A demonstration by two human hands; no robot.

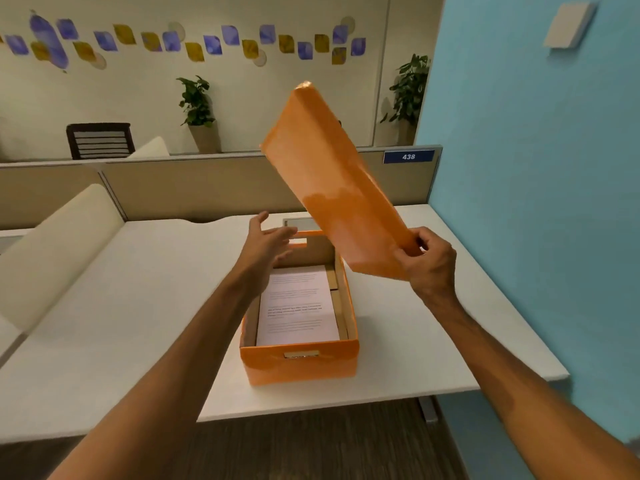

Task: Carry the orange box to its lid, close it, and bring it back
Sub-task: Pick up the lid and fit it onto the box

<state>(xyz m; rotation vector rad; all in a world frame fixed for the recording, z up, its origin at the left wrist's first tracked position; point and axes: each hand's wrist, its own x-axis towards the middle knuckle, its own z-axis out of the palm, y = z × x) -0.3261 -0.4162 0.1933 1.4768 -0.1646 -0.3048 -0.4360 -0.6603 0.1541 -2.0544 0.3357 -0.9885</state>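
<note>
Your right hand pinches the near corner of the orange lid, tilted steeply up above the box's right side, your left hand spread empty over the open orange box, papers inside, on the white desk.

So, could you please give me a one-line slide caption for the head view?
Right hand holds the orange lid tilted above the open orange box of papers; left hand reaches, open.
</note>
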